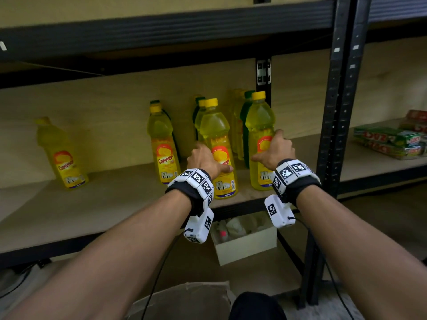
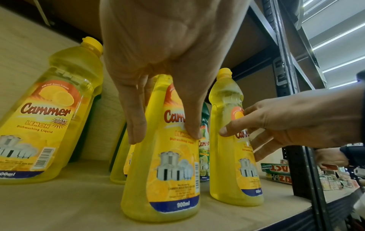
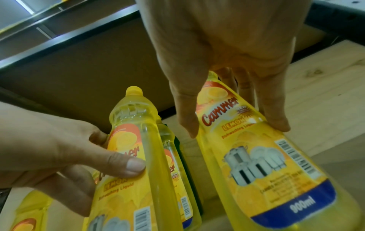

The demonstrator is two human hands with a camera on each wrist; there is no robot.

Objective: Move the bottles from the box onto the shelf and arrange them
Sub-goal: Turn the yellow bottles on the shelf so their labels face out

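**Hands on two lemon dish-soap bottles at the shelf front**

Bottles of yellow Cammer lemon dishwashing liquid stand on the wooden shelf (image 1: 111,204) of a black metal rack. Farthest left, one bottle (image 1: 62,155) stands alone, well apart from the others. Next comes a second yellow bottle (image 1: 163,146) with a green-capped one just behind it. Near the shelf's front edge, the left hand (image 1: 203,159) grips the front-centre bottle (image 1: 219,144) at label height, thumb across the label and fingers curled round the far side; the bottle stands upright on the board. More yellow and green bottles are lined up behind it. Just beside it, the right hand (image 1: 276,150) holds the front-right bottle (image 1: 260,125) the same way, thumb on the label, fingers wrapped behind. That bottle also stands on the shelf, close to the black upright post (image 1: 337,107). Below the shelf sits a white box (image 1: 245,245) with pale items inside. Beyond the post, green and red packets (image 1: 390,139) lie stacked on the neighbouring shelf.
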